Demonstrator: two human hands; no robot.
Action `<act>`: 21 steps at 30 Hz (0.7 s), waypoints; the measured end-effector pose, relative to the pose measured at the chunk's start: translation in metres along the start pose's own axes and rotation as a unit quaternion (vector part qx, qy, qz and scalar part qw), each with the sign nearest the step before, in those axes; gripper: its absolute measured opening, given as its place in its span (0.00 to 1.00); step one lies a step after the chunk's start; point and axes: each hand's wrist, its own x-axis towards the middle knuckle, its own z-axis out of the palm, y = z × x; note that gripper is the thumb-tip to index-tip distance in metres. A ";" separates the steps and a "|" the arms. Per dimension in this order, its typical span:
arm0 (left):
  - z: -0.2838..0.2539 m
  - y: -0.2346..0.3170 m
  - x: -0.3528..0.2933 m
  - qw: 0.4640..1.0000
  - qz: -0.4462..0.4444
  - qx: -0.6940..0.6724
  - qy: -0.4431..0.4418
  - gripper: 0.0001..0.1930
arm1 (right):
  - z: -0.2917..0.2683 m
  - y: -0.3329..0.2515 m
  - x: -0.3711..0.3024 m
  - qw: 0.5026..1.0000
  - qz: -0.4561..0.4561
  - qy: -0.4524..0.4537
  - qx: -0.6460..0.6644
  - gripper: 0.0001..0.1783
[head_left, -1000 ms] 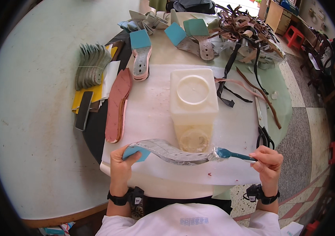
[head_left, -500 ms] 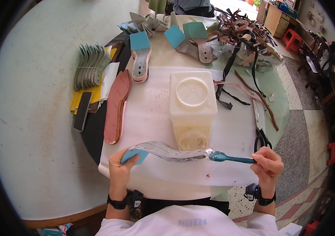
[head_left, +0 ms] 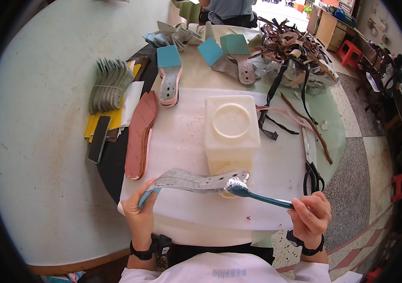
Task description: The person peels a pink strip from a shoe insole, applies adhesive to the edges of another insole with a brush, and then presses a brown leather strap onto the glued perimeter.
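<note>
At the teal brush's (head_left: 262, 198) tip, bristles and white paste (head_left: 235, 183) blur together, and the curved grey strip (head_left: 191, 180) hides part of the plastic container's (head_left: 232, 120) lower end. The upper edge cuts off another person (head_left: 231, 10) (above the torso), and the white shirt's (head_left: 196, 266) print (head_left: 229, 272) is too blurred to read.

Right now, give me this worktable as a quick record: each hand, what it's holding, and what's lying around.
Left hand: grips the curved grey piece near its blue end
Right hand: holds the teal brush by its handle
Brush head: at the grey piece's right end
Centre: cloudy plastic container, beyond the grey piece
Left side: pink sole-shaped pieces, banded grey bundle
Right side: black-handled scissors
Far right: heap of strips
</note>
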 end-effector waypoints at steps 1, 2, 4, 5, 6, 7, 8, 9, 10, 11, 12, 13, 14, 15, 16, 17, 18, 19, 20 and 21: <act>0.000 0.000 -0.001 1.000 0.000 0.000 0.000 0.13 | -0.001 0.000 0.001 1.000 0.000 -0.006 0.000 0.16; 0.000 -0.001 -0.001 1.000 0.002 -0.003 0.012 0.13 | 0.000 0.001 0.001 1.000 0.000 -0.006 0.000 0.16; 0.002 -0.001 -0.002 1.000 0.004 -0.011 0.021 0.12 | -0.001 0.004 -0.002 0.999 0.036 0.032 0.022 0.16; 0.003 -0.002 -0.002 0.999 0.002 -0.024 0.022 0.12 | -0.004 0.006 -0.006 0.997 0.060 0.031 0.021 0.16; 0.002 -0.003 -0.003 0.999 0.001 -0.033 0.026 0.12 | -0.002 0.005 -0.007 0.997 0.060 0.031 0.022 0.16; 0.002 -0.003 -0.003 0.999 0.000 -0.032 0.027 0.12 | 0.000 0.004 -0.008 0.996 0.068 0.041 0.047 0.15; 0.001 -0.003 -0.004 0.999 -0.008 -0.032 0.025 0.12 | 0.002 0.002 -0.008 0.993 0.076 0.052 0.072 0.15; 0.001 -0.003 -0.005 0.999 -0.015 -0.032 0.023 0.13 | 0.004 0.002 -0.009 0.993 0.070 0.041 0.083 0.14; 0.001 -0.002 -0.005 0.999 -0.015 -0.032 0.022 0.13 | 0.005 0.000 -0.009 0.993 0.070 0.042 0.083 0.14; 0.001 -0.001 -0.006 0.999 -0.019 -0.037 0.023 0.13 | 0.006 -0.001 -0.010 0.993 0.069 0.031 0.094 0.14; 0.001 0.000 -0.006 0.999 -0.022 -0.041 0.026 0.13 | 0.008 -0.002 -0.010 0.992 0.066 0.020 0.108 0.14; 0.000 -0.001 -0.006 0.999 -0.022 -0.040 0.026 0.13 | 0.008 0.000 -0.011 0.992 0.063 0.018 0.109 0.14; -0.001 -0.003 -0.007 0.998 -0.022 -0.047 0.027 0.13 | 0.007 0.000 -0.012 0.992 0.063 0.018 0.110 0.14; -0.001 -0.004 -0.007 0.998 -0.023 -0.057 0.027 0.12 | 0.006 0.000 -0.014 0.988 0.101 0.029 0.117 0.14; -0.001 -0.004 -0.007 0.998 -0.023 -0.057 0.026 0.12 | 0.005 -0.001 -0.014 0.982 0.138 0.040 0.123 0.14; -0.001 -0.004 -0.007 0.998 -0.020 -0.050 0.026 0.12 | 0.004 -0.001 -0.014 0.982 0.138 0.040 0.123 0.14; -0.002 -0.005 -0.007 0.999 -0.019 -0.041 0.027 0.12 | 0.005 -0.001 -0.015 0.981 0.135 0.042 0.130 0.14; -0.001 -0.004 -0.008 0.999 -0.019 -0.040 0.027 0.12 | 0.005 -0.001 -0.015 0.981 0.133 0.045 0.137 0.14; -0.001 -0.003 -0.008 0.999 -0.021 -0.039 0.027 0.12 | 0.006 -0.001 -0.015 0.980 0.130 0.047 0.144 0.14; -0.001 -0.003 -0.008 0.999 -0.022 -0.038 0.026 0.12 | 0.008 -0.003 -0.015 0.980 0.130 0.047 0.145 0.14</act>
